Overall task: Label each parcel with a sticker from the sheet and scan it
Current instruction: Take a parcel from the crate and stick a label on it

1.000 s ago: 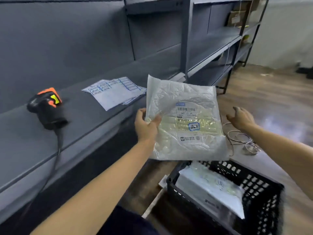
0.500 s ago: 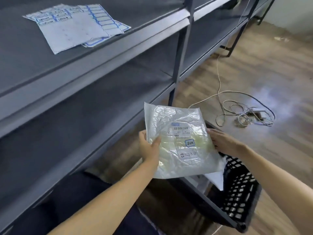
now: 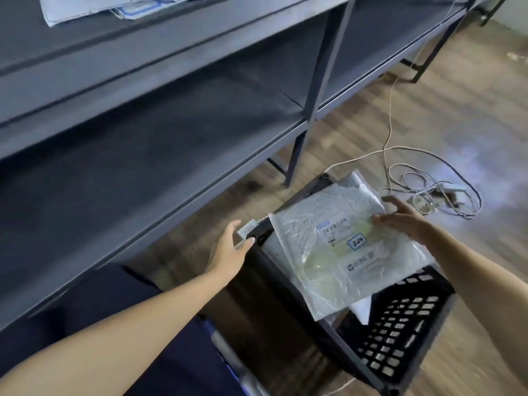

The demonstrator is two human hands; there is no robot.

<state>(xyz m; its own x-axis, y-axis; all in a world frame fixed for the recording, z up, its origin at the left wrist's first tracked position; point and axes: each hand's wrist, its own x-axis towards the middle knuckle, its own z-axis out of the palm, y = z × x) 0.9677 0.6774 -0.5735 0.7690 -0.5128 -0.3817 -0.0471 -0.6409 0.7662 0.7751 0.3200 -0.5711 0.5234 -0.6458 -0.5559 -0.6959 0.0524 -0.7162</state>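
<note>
The crinkled clear plastic parcel (image 3: pixel 340 252) with a white barcode label and a small blue-bordered sticker (image 3: pixel 357 242) lies across the top of the black perforated plastic crate (image 3: pixel 400 332) — the right hand (image 3: pixel 405 221) grips its far edge, fingers curled over it. The left hand (image 3: pixel 231 250) (fingers straight, loosely together) touches the crate's corner, holding nothing. Grey metal shelving (image 3: pixel 171 138) stands alongside; the white sticker sheet (image 3: pixel 94 7) lies on its top shelf.
</note>
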